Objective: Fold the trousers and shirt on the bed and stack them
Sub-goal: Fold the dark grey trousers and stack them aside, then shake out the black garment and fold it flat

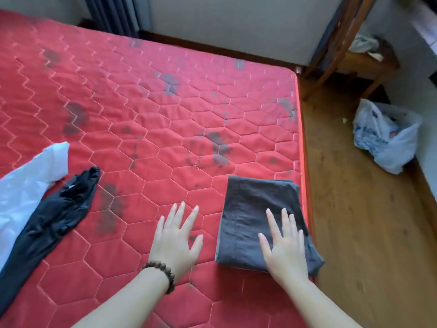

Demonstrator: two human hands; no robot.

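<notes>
Right hand (285, 245) flat on folded trousers (250, 209), left hand (176, 235) spread on bed (142, 102), shirt (30, 185) apart

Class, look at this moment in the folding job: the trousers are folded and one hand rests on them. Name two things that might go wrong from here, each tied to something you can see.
1. The folded trousers lie at the mattress edge, one corner overhanging; a push from the right hand might slide them to the floor.
2. The black garment lies crumpled beside a white plastic bag; reaching for it with the left hand may drag the bag along.
</notes>
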